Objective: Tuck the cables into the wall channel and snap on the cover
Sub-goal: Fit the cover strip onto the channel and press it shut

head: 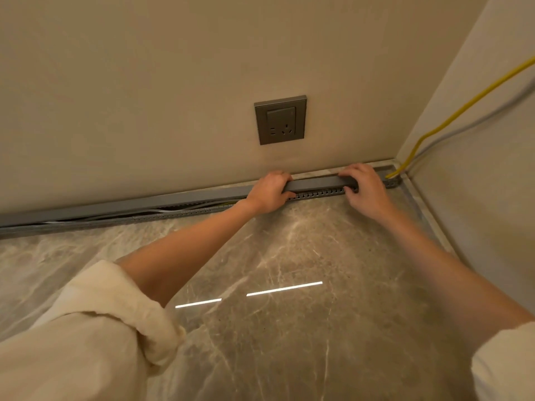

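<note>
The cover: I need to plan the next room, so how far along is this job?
Done: cables lie inside the channel. In hand: left hand and right hand grip the cover near the corner, over the slotted wall. Left: the stretch leftward looks open, cables showing; the yellow cable exits at the corner.

A grey wall socket [280,120] sits just above centre on the beige wall [144,82]. The marbled floor [289,256] fills the lower frame, showing two bright streaks [284,288], probably reflected lights.
</note>
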A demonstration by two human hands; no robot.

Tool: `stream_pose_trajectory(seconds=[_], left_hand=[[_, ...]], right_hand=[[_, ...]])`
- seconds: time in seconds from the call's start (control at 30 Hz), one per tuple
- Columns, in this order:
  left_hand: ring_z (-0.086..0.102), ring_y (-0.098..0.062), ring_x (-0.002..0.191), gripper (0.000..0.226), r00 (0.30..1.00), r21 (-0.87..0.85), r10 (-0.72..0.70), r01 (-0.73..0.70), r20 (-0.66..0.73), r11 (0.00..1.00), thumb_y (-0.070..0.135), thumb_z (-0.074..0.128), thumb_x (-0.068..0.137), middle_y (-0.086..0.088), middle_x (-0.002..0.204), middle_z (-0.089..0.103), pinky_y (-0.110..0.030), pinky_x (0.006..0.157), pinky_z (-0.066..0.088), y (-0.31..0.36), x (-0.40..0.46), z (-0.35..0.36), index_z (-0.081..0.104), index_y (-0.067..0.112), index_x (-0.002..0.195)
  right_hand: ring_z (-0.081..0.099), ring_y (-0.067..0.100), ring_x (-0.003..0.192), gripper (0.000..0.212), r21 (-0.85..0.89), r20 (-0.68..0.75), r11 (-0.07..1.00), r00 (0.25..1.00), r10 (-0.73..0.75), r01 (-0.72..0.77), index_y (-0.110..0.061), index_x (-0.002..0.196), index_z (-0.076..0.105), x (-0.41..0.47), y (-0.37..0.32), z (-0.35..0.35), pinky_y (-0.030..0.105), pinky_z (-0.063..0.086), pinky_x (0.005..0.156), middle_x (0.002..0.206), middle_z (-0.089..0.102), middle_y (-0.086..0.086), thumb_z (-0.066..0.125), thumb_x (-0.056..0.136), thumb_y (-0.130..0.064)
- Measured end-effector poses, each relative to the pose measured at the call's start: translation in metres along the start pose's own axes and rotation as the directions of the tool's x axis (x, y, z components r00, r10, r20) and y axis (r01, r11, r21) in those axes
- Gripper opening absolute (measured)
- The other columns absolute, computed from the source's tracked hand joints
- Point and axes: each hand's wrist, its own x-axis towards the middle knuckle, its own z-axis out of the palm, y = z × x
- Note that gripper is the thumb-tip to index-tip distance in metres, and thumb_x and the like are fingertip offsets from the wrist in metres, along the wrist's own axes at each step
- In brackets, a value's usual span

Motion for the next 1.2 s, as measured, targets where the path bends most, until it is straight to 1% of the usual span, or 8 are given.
stream_pose_trajectory(seconds=[0.17,0.37,0.57,0.7,0.77,0.93,1.03,1.2], left_hand=[[0.059,-0.034,0.092,0.024,0.999,-0.016,0.003,-0.003,-0.034,1.000,0.028,0.064,0.086,-0.016,0.100,0.067,-0.041,0.075,0.049,0.004,0.004,0.007,0.063,0.008,0.098],[0.062,-0.032,0.093,0.026,0.999,-0.044,-0.033,0.031,-0.031,0.999,0.027,0.067,0.082,-0.011,0.102,0.070,-0.041,0.074,0.052,0.024,0.012,0.013,0.065,0.013,0.104],[0.060,-0.034,0.091,0.018,1.000,0.007,-0.017,0.017,0.003,1.000,0.022,0.063,0.086,-0.015,0.100,0.067,-0.038,0.068,0.045,0.029,0.010,0.011,0.062,0.009,0.098],[0.060,-0.034,0.090,0.016,1.000,0.005,-0.005,0.005,-0.020,1.000,0.021,0.064,0.084,-0.015,0.098,0.067,-0.039,0.068,0.045,0.026,-0.004,-0.001,0.062,0.009,0.095],[0.060,-0.034,0.090,0.016,0.999,0.012,0.007,-0.007,-0.032,1.000,0.021,0.064,0.084,-0.015,0.098,0.067,-0.040,0.069,0.046,0.027,-0.013,-0.007,0.062,0.009,0.094],[0.060,-0.032,0.086,0.015,0.997,0.006,0.059,-0.059,-0.057,0.998,0.021,0.066,0.083,-0.014,0.094,0.068,-0.035,0.063,0.042,0.036,-0.032,-0.019,0.063,0.009,0.090],[0.060,-0.032,0.085,0.016,0.995,-0.011,0.069,-0.070,-0.067,0.997,0.023,0.066,0.083,-0.013,0.093,0.069,-0.040,0.067,0.048,0.038,-0.039,-0.027,0.064,0.009,0.092],[0.060,-0.033,0.087,0.021,0.991,0.012,0.108,-0.108,-0.073,0.994,0.024,0.067,0.083,-0.014,0.095,0.069,-0.044,0.071,0.050,0.044,-0.047,-0.042,0.064,0.007,0.095]], right_hand=[[0.052,0.035,0.102,0.020,0.116,-0.298,0.970,0.924,0.240,-0.214,0.002,0.095,0.064,-0.030,0.016,0.005,0.034,0.037,0.089,0.100,0.061,0.021,0.053,0.080,0.009],[0.053,0.037,0.097,0.013,0.328,-0.406,0.853,0.755,0.516,-0.407,0.004,0.095,0.058,-0.045,0.027,0.014,0.031,0.036,0.084,0.098,0.060,0.025,0.052,0.083,0.005],[0.052,0.012,0.075,0.032,0.659,-0.260,0.608,0.625,0.736,-0.442,-0.005,0.106,0.051,-0.047,0.023,0.007,0.030,0.044,0.076,0.083,0.053,-0.004,0.062,0.087,-0.029],[0.053,0.016,0.089,0.056,0.797,-0.186,0.452,0.549,0.815,-0.401,-0.005,0.121,0.044,-0.043,0.020,0.001,0.018,0.040,0.072,0.103,0.053,0.004,0.067,0.083,-0.039],[0.054,0.015,0.098,0.063,0.878,-0.063,0.305,0.543,0.838,-0.369,-0.007,0.128,0.041,-0.038,0.017,-0.004,0.028,0.047,0.082,0.111,0.051,0.003,0.068,0.082,-0.040],[0.060,0.016,0.094,0.023,0.968,0.087,0.074,0.596,0.798,-0.240,-0.017,0.098,0.056,-0.032,0.012,-0.010,0.032,0.052,0.077,0.101,0.063,0.003,0.066,0.086,-0.034],[0.061,0.017,0.085,0.014,0.986,0.054,0.047,0.574,0.817,-0.161,-0.022,0.081,0.056,-0.034,0.011,-0.012,0.029,0.052,0.066,0.087,0.064,0.000,0.059,0.091,-0.030],[0.060,0.012,0.077,0.023,0.991,-0.017,0.090,0.564,0.825,-0.101,-0.023,0.080,0.050,-0.034,0.007,-0.024,0.028,0.054,0.062,0.084,0.059,-0.001,0.047,0.097,-0.038]])
